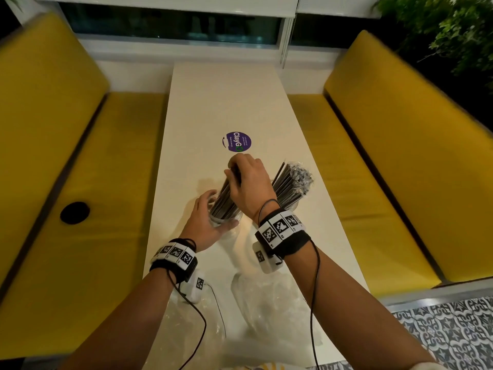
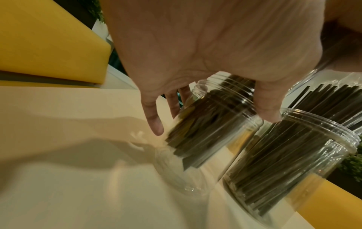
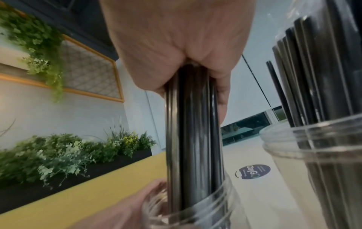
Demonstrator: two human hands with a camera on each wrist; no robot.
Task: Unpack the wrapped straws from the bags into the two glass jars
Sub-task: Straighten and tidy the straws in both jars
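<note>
Two clear jars stand on the white table [image 1: 226,102]. My left hand [image 1: 206,218] grips the left jar [image 1: 226,221] round its side, fingers and thumb on the glass [image 2: 215,124]. My right hand [image 1: 245,180] grips the top of a bundle of dark wrapped straws [image 1: 224,198] that stands in this jar. In the left wrist view the bundle's lower ends [image 2: 186,151] hang above the jar's bottom. The right jar [image 2: 293,155] next to it is packed with straws [image 1: 290,182] fanning out of its mouth.
Crumpled clear plastic bags [image 1: 266,303] lie on the near end of the table, another one [image 1: 192,327] under my left forearm. A purple round sticker [image 1: 237,141] sits beyond the jars. Yellow benches [image 1: 80,182] flank the narrow table on both sides.
</note>
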